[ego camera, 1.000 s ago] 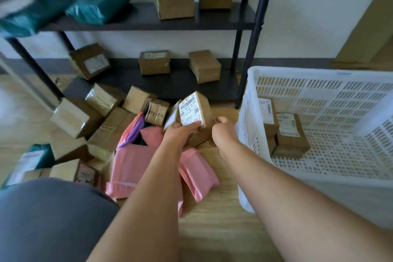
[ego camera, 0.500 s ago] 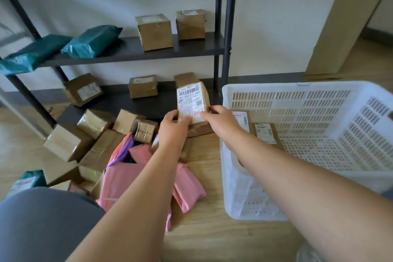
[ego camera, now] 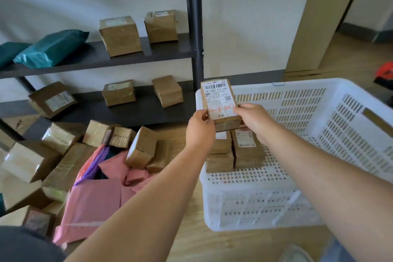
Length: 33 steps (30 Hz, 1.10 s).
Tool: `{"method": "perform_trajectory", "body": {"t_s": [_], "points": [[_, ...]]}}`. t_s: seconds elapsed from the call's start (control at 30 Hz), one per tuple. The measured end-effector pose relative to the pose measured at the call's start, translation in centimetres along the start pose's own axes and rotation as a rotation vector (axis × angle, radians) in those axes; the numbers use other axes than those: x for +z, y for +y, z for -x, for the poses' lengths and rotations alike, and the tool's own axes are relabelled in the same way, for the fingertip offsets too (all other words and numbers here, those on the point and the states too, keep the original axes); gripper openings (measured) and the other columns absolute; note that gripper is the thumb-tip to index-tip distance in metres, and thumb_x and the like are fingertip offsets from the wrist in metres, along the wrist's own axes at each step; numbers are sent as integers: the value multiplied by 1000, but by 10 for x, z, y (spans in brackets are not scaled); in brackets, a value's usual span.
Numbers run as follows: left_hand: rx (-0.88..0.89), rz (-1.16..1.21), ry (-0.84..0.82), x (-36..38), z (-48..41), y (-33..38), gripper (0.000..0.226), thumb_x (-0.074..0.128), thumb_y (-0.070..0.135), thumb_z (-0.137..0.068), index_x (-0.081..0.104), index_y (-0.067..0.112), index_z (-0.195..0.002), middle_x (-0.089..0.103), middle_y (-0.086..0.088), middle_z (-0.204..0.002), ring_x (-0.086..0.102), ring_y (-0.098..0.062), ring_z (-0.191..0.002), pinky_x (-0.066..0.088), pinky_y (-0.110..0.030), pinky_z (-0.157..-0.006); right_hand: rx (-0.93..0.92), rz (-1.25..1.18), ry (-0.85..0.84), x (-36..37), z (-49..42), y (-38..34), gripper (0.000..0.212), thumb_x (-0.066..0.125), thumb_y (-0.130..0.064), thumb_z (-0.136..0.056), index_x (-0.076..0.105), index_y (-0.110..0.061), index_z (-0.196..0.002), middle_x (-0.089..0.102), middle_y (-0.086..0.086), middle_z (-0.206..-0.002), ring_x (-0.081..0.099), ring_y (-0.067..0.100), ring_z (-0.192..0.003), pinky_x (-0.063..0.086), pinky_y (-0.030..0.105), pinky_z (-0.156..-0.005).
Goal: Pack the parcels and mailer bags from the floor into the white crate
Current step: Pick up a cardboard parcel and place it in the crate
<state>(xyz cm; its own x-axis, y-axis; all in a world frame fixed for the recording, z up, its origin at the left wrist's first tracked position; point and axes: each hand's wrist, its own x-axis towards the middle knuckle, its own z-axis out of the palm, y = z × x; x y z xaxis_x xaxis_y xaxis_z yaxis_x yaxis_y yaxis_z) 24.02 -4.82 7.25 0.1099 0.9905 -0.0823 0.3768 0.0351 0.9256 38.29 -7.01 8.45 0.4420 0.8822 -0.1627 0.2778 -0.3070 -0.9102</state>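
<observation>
Littering the wooden floor (ego camera: 191,244), parcels (ego camera: 141,148) beside dark shelving (ego camera: 161,53).

Room stock: pale plain wall (ego camera: 244,17); dark baseboard (ego camera: 244,74); light wood-grain floor (ego camera: 191,247); black shelving unit (ego camera: 165,53), two low shelves, one upright post; tan panel (ego camera: 323,17) at right. Soft, even light.

Brown labelled parcel (ego camera: 221,102) held upright between left hand (ego camera: 200,127) and right hand (ego camera: 253,119), above the white crate (ego camera: 265,204). Packed boxes (ego camera: 246,153) sit right under the hands, pink mailer bags (ego camera: 95,195) off left.
</observation>
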Motion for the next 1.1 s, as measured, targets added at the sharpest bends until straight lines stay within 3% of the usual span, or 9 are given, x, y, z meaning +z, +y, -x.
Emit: {"method": "perform_trajectory", "body": {"t_s": [0.17,0.27,0.47,0.57,0.63,0.73,0.87,0.97,1.1], "points": [[-38,-140,-46,38,-13,-4,39,40,24,-99,45,29,-137,57,-2,-125,66,-29,-96,54,-35,-72,101,24,-24,-13,-31,24,18,55,-17,-95,67,-15,-108,68,3,-99,64,21,-83,54,30,-64],[-21,-255,-80,57,-22,-11,38,35,18,-100,48,22,-135,50,-5,-129,63,-29,-95,55,-37,-76,175,36,-28,-13,-50,45,12,55,-13,-96,65,-14,-103,66,4,-91,63,20,-72,58,32,-67],[-115,-340,-113,89,-47,-21,43,35,8,-94,52,17,-133,43,-6,-141,60,-23,-86,44,-26,-53,283,17,0,-2,-85,87,24,54,-8,-95,62,-11,-118,66,6,-100,64,21,-79,58,30,-66],[-196,-346,-125,95,-50,-28,41,35,8,-94,52,12,-131,46,-7,-135,57,-23,-90,51,-33,-72,308,9,-20,7,-94,99,25,51,-3,-93,64,-12,-113,66,4,-94,64,22,-81,59,35,-76],[-248,-360,-139,99,-52,-33,39,35,7,-95,49,9,-131,46,-11,-134,56,-27,-105,52,-38,-86,301,31,-34,13,-98,104,35,50,-4,-91,63,-15,-122,67,3,-106,65,22,-88,59,38,-79],[-278,-360,-155,101,-54,-39,37,36,5,-95,48,5,-130,52,-15,-130,56,-30,-111,48,-35,-84,296,51,-51,22,-101,111,52,45,-5,-89,55,-25,-136,64,3,-125,60,17,-92,57,38,-84],[-248,-337,-125,99,-49,-43,45,34,-1,-92,45,9,-134,42,-8,-139,57,-26,-109,43,-30,-74,315,-50,-30,28,-100,111,58,39,3,-89,56,-24,-137,66,2,-118,62,20,-85,57,32,-66],[-181,-363,-103,97,-43,-42,53,35,1,-92,35,11,-144,26,0,-152,52,-23,-119,45,-30,-84,330,-165,-7,37,-105,111,55,42,7,-88,56,-18,-135,66,7,-116,65,24,-94,59,35,-79],[-118,-424,-118,93,-46,-41,60,34,1,-91,26,10,-150,16,2,-159,36,-24,-137,41,-39,-104,410,-376,-52,50,-105,105,50,40,12,-90,57,-12,-130,64,11,-97,61,24,-82,54,37,-87]]}}
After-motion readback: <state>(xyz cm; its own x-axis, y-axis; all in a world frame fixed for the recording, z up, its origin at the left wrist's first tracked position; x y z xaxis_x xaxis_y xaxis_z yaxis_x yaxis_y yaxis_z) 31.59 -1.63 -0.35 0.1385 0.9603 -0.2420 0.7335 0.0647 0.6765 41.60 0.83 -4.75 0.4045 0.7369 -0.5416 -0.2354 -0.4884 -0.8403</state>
